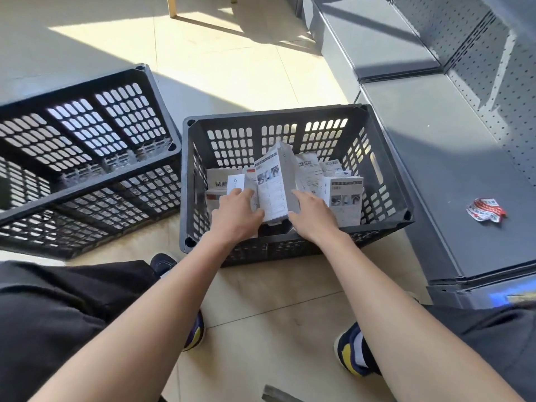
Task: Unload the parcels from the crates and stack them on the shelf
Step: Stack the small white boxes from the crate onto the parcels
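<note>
Two black crates stand on the floor; in the right crate the left hand and right hand together hold one white box between them.

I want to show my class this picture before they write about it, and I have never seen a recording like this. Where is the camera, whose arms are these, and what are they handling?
There is no machine here. The camera sits on a person's head and looks down, so the two bare arms are the wearer's own.

The person stands over a dark plastic crate on a tiled floor. Inside lie several white printed boxes, the parcels. The left hand and right hand hold an upright white parcel between them, fingers curled at its sides.

To the left a second crate lies tipped on its side; no parcels show in it. To the right is the grey metal shelf, bare but for a crumpled red-and-white scrap of paper.
</note>
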Available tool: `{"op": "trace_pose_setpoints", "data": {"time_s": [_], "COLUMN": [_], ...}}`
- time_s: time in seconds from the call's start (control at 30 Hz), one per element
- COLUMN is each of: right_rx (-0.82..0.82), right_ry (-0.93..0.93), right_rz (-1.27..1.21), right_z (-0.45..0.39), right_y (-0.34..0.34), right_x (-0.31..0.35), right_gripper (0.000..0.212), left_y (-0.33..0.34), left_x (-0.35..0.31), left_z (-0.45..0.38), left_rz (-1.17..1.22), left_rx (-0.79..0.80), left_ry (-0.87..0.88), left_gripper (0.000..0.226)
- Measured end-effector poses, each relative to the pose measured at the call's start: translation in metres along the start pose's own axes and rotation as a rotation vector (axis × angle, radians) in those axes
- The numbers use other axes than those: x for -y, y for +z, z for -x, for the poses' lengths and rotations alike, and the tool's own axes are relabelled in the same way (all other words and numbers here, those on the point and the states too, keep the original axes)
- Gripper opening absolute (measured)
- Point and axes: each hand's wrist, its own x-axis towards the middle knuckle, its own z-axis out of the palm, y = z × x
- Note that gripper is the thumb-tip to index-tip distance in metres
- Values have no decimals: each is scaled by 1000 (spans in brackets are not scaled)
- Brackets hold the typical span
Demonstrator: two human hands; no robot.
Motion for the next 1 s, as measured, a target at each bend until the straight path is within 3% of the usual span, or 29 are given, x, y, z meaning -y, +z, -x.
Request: {"op": "trace_pose_setpoints", "data": {"time_s": [0.27,0.43,0.73,1.0], "right_rx": [37,55,-47,-45], "right_ry": [-15,7,34,128], "right_rz": [31,28,-77,-190], "right_z": [-37,-46,-50,-54], "right_y": [8,19,28,32], "right_x": [6,4,6,11], "right_gripper": [66,71,72,76], "left_y": [11,19,28,31], "left_x": [18,27,37,39], "left_z": [-37,-44,-45,-43], "left_rz": [102,152,119,105], "left_rx": [38,66,91,62], "left_ry": [-130,-129,-140,-129], "left_gripper": [76,59,91,93]}}
